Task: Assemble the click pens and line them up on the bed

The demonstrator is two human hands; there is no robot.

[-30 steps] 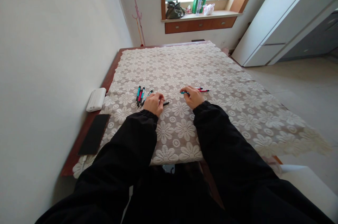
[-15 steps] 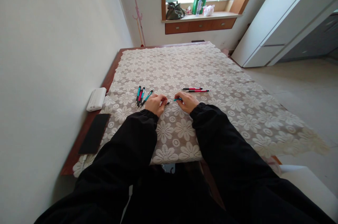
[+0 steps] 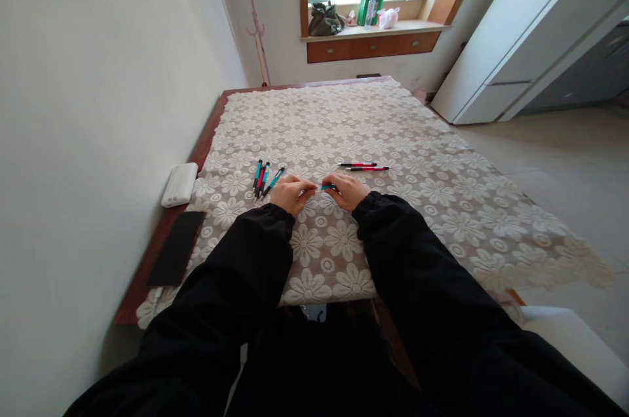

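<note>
Close together over the lace tablecloth, my two hands almost meet at the fingertips. My right hand (image 3: 346, 191) is closed on a blue pen barrel (image 3: 328, 187), with much of it hidden by the fingers. My left hand (image 3: 291, 193) pinches at the barrel's left end; whatever lies between its fingertips is too small and covered to make out. Left of that hand lie several blue-and-black pens (image 3: 273, 182) and a red-and-black pen (image 3: 260, 182). Beyond my right hand, two red-and-black pens (image 3: 361, 168) lie side by side.
A flower-patterned lace tablecloth (image 3: 314, 122) covers the table. Along its left edge lie a dark phone (image 3: 175, 249) with a white cable and a white power bank (image 3: 179, 184). A wall rises on the left. A white chair (image 3: 570, 351) stands at lower right.
My left fingertips have moved right, up to the blue barrel, and the small dark piece that showed at them is now hidden. My right hand has shifted slightly left.
</note>
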